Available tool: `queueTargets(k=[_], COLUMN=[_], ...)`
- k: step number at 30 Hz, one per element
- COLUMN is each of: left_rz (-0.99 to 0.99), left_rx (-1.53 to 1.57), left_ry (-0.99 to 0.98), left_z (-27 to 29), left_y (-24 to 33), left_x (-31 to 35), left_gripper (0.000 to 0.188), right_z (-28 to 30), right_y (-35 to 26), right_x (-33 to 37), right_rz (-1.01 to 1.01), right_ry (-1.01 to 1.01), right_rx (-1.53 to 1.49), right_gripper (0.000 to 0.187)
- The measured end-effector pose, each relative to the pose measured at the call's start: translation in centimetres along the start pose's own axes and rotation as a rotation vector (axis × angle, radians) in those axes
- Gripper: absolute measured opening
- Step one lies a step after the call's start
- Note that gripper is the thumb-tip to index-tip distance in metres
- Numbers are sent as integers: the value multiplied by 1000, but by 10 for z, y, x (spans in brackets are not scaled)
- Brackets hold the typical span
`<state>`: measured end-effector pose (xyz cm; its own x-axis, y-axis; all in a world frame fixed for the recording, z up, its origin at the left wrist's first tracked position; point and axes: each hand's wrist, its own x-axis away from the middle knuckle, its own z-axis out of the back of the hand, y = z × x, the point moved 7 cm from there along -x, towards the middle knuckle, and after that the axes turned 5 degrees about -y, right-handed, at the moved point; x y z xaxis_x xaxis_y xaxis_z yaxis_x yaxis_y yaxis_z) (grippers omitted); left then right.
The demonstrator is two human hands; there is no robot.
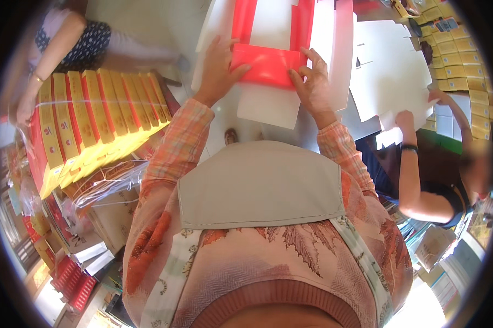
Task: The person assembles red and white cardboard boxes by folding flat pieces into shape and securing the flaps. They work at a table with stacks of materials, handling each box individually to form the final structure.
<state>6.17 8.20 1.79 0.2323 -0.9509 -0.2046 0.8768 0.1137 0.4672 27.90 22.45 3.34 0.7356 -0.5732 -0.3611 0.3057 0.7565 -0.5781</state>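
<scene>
Between my hands is a partly folded cardboard box (265,64), glossy red outside and white within, lying on the table in front of me. My left hand (220,72) grips its near left corner, the thumb pressed on the red end panel and the fingers along the side. At the near right corner my right hand (314,82) pinches the same panel, its thumb on the front and its fingers bent over the edge. A white flap (268,106) sticks out toward me from below the red panel. Long red side walls run away from it, past the top of the view.
Flat white cardboard sheets (388,68) lie to the right, where a co-worker's hands (406,120) are at work. Many small yellow boxes (458,57) fill the far right. Strapped yellow-and-red boxes (101,112) stand at left, with another person's hand (27,109) beside them.
</scene>
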Motion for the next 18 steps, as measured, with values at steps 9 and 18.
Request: queueTargets(k=[9,18], left_rz=[-214,-363], left_rx=[-257,-223], left_ry=[53,-488], left_z=[21,17], left_y=[29,40], left_x=[-7,-59], left_gripper=[61,63], right_z=[-22,0], right_y=[10,-19], right_x=[16,11], right_rz=[-53,-192], right_ry=[106,108], right_rx=[-85,23], right_gripper=[21,31])
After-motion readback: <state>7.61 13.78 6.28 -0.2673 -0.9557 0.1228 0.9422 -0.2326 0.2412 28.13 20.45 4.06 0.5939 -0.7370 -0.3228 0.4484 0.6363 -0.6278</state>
